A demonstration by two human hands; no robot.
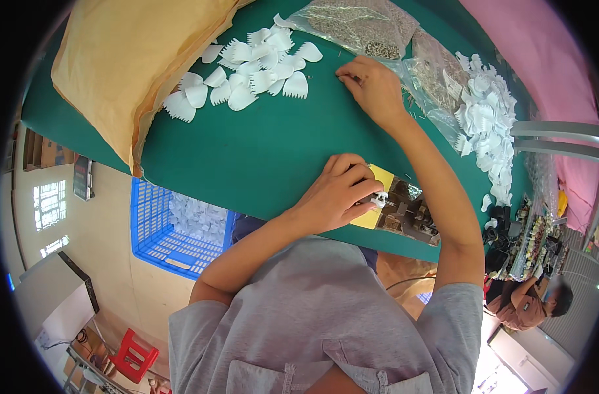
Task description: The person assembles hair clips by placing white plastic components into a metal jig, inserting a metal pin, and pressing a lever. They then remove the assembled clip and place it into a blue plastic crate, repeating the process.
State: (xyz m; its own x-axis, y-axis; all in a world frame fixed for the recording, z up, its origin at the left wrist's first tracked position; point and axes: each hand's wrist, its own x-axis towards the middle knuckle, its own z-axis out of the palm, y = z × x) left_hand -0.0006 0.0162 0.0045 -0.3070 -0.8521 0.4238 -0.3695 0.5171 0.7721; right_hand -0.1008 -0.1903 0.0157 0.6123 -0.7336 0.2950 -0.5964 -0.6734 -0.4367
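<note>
My left hand (339, 194) is closed at the front edge of the green table, its fingers curled round a small white plastic piece (379, 199). Most of that piece is hidden by the fingers. Beside it sits a metal fixture (411, 211) with a yellow plate (371, 178). Farther forward, my right hand (377, 88) is pinched close to the tabletop, next to clear plastic bags (381, 39) of small metallic-looking bits. Whatever its fingertips hold is too small to make out. Left of it lies a loose pile of white toothed plastic pieces (263, 62).
A tan paper sack (125, 65) covers the table's left end. More white pieces (486, 125) are heaped at the right, near grey metal bars (562, 132). Below the left edge stands a blue crate (181, 253) of white pieces. Another person (526, 305) works at far right.
</note>
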